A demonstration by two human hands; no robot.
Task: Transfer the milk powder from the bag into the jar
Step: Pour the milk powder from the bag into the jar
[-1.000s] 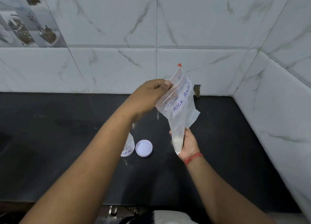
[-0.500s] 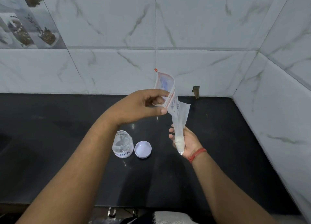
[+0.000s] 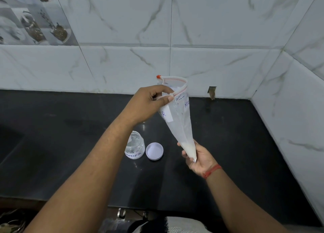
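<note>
A clear zip bag (image 3: 178, 120) with a red zip strip and a hand-written label hangs upright above the black counter (image 3: 70, 145), its mouth gaping open at the top. A little white milk powder sits in its bottom corner. My left hand (image 3: 150, 103) pinches the zip edge at the top. My right hand (image 3: 198, 155) holds the powder-filled bottom corner. A small clear jar (image 3: 135, 147) with a white label stands uncapped on the counter, below my left forearm. Its white lid (image 3: 154, 151) lies upturned just right of it.
White marble-look tiled walls close the back and right side of the counter, meeting in a corner at the far right. A small notch (image 3: 211, 92) sits in the back wall at counter level. Patterned tiles fill the upper left.
The bag's mouth has been pulled open and now faces up. My left hand shifted along the zip edge, and the bag has straightened into a cone over my right hand.
</note>
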